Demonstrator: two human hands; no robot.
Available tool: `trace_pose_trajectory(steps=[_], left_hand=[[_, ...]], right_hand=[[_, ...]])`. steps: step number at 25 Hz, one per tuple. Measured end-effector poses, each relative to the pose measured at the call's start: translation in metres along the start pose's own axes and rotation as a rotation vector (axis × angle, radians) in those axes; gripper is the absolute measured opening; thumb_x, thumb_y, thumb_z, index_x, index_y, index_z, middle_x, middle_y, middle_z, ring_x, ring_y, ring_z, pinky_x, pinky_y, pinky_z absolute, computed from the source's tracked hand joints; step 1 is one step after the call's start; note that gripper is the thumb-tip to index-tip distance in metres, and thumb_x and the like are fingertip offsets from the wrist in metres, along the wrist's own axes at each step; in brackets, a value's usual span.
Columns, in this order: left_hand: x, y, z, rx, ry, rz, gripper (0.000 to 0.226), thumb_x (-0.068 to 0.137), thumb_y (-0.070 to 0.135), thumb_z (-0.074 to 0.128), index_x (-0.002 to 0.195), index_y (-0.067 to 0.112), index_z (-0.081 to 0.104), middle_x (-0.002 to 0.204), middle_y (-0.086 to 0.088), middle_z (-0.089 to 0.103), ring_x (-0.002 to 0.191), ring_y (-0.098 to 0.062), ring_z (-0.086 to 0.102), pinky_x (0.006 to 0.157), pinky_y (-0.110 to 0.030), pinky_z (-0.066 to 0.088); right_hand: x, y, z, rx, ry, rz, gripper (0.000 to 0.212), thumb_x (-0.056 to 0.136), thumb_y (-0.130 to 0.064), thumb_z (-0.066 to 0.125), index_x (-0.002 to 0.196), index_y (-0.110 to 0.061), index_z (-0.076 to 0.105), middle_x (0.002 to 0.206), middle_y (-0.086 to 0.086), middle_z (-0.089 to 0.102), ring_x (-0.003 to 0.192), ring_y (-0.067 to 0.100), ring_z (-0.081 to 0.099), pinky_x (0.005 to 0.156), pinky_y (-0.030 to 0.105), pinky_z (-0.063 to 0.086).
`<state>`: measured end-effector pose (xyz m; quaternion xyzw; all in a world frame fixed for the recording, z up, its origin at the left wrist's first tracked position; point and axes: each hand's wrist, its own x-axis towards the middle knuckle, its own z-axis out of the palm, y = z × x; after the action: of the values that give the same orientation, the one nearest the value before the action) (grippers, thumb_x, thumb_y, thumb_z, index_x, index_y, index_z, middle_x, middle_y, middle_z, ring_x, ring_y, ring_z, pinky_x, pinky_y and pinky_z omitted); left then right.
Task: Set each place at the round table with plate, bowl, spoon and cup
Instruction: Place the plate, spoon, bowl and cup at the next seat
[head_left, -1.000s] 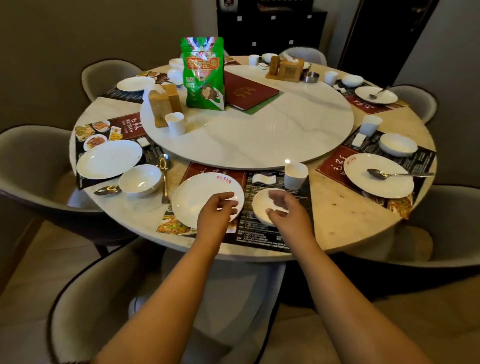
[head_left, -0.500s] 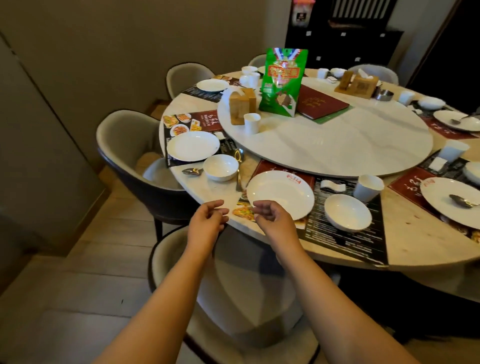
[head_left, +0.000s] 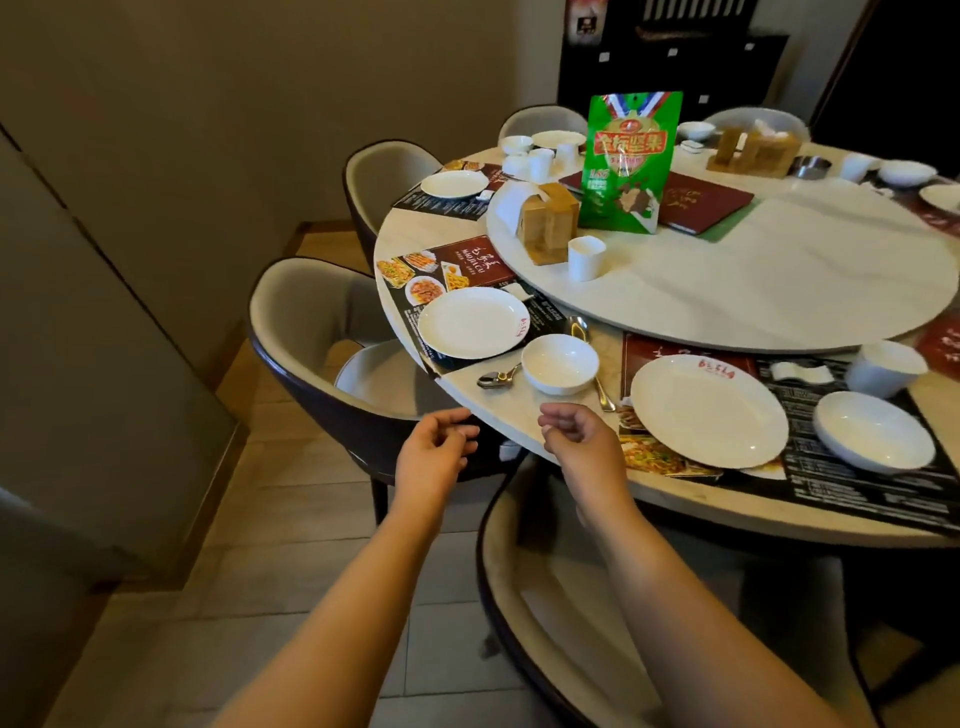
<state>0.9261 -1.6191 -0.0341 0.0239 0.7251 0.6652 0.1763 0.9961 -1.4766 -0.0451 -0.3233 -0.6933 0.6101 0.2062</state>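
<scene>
Just beyond right grip (head_left: 576, 436): bowl (head_left: 560, 364)

Both hands, left (head_left: 434, 449) and right (head_left: 582, 439), reach forward, fingers loosely curled, empty.

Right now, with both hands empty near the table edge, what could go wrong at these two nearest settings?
1. The small bowl sits on bare marble close to the rim, just ahead of the right hand; a careless reach could push it off.
2. One spoon lies by the rim near the left hand and could be swept off.
3. The near plate sits over its placemat's edge, so tugging the mat could drag it.
</scene>
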Motion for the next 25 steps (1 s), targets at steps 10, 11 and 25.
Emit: trace_pose_trajectory(steps=[10,11,25], left_hand=[[0.109,0.003,0.046,0.207,-0.224,0.082,0.021,0.091,0.014,0.054,0.105,0.025,0.064,0.108,0.006,0.069,0.104,-0.014,0.063,0.096,-0.038,0.051],[0.122,0.006,0.057,0.256,-0.228,0.122,0.022,0.09,0.012,0.055,0.103,0.028,0.064,0.111,0.007,0.067,0.107,-0.013,0.061,0.097,-0.035,0.049],[0.218,0.005,0.139,0.545,-0.372,0.298,0.032,0.092,0.012,0.051,0.122,0.022,0.061,0.126,0.001,0.062,0.106,-0.011,0.05,0.091,-0.025,0.037]], right_hand=[[0.077,-0.001,-0.014,-0.218,0.425,0.054,0.017,0.09,-0.01,0.06,0.102,-0.015,0.071,0.102,0.002,0.07,0.095,0.014,0.061,0.082,0.022,0.041],[0.094,-0.001,-0.018,-0.261,0.44,0.066,0.019,0.091,-0.009,0.059,0.105,-0.012,0.071,0.107,0.004,0.07,0.097,0.015,0.06,0.082,0.02,0.039],[0.205,0.037,-0.023,-0.821,0.134,0.098,0.014,0.09,-0.016,0.064,0.101,-0.011,0.073,0.103,0.009,0.068,0.083,0.019,0.058,0.08,0.023,0.045]])
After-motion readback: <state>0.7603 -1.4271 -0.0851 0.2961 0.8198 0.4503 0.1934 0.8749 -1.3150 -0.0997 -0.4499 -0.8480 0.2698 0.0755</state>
